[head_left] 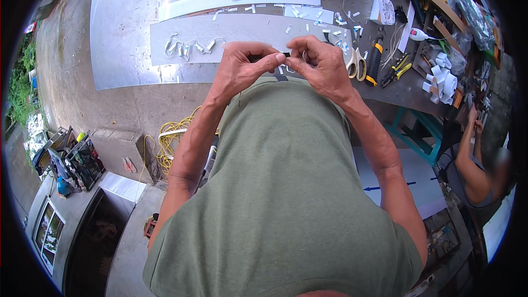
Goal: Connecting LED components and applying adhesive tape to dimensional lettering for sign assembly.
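My left hand (245, 66) and my right hand (322, 69) meet above the near edge of the work table, fingertips pinched together. Between them a small black piece (286, 54) shows; its kind is too small to make out. Beneath the hands lies a long grey panel (247, 25). A wired string of small white light modules (192, 47) rests on its left part. Loose white modules (319, 14) are scattered toward the right end. Closest to my right hand are scissors with cream handles (356, 65) and a yellow-and-black utility knife (374, 63).
Yellow-handled pliers (397, 71), curled white strips (441, 81) and a white spool (383, 11) crowd the table's right side. A white strip (242, 1) lies farther back. Yellow cable (171, 143) coils on the floor at left. Another person's arm (468, 154) reaches in at far right.
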The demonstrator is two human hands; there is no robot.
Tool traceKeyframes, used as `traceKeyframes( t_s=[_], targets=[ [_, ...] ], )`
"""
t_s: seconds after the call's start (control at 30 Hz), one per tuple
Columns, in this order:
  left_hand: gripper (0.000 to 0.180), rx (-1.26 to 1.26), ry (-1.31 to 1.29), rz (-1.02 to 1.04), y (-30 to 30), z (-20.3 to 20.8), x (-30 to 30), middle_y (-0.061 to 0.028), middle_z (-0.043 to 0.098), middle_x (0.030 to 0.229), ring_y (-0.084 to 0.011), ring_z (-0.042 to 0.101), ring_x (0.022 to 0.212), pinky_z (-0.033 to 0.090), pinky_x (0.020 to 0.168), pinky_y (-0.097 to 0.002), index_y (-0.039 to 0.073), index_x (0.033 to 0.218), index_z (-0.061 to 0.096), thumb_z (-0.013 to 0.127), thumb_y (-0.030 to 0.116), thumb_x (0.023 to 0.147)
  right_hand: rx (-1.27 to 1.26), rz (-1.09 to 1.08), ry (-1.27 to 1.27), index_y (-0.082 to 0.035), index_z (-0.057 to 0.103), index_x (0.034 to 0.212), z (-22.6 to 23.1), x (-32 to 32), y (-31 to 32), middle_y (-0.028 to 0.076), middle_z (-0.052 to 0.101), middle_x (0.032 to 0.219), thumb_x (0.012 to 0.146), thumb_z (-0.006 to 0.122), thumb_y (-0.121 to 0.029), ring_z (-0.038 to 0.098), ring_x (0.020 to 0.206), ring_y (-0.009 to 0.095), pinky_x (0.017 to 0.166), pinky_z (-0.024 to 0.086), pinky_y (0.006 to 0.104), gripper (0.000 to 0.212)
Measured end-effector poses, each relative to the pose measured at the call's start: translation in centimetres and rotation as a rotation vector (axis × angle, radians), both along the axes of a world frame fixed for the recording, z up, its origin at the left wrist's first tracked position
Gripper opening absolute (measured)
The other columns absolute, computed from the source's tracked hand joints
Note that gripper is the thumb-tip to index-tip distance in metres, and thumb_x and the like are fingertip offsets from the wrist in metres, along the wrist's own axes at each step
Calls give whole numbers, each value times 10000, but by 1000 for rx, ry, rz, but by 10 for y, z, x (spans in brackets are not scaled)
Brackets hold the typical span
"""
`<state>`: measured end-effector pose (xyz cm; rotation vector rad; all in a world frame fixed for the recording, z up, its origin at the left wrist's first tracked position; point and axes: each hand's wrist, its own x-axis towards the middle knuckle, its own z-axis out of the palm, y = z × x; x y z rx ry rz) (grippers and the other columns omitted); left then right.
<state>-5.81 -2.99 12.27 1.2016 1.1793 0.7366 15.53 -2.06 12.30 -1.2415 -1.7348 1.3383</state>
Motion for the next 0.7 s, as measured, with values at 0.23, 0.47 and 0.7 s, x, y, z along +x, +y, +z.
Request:
traceKeyframes(
  t_s=[0.23,0.47,0.7],
  targets=[
    [225,-240,-90,75,2,6,0,-35,685,687,-51,550,618,382,546,-221,13,906,781,761,237,896,432,25,-32,-26,661,1046,-1,-2,-3,72,646,854,812,774,13,649,693,171,594,540,295,262],
    [244,-181,40,-44,7,15,-6,-73,735,756,-100,657,691,505,627,-254,-15,989,776,752,216,916,617,82,-84,-23,685,1034,-5,0,-1,71,633,865,775,728,63,659,704,190,579,548,305,276],
    [247,-114,156,0,1,17,-2,-104,761,847,-134,711,811,580,759,-276,-10,1066,766,768,178,905,671,55,-116,-12,688,1039,-7,4,1,76,641,870,772,727,62,663,697,188,558,549,294,280]
  ],
)
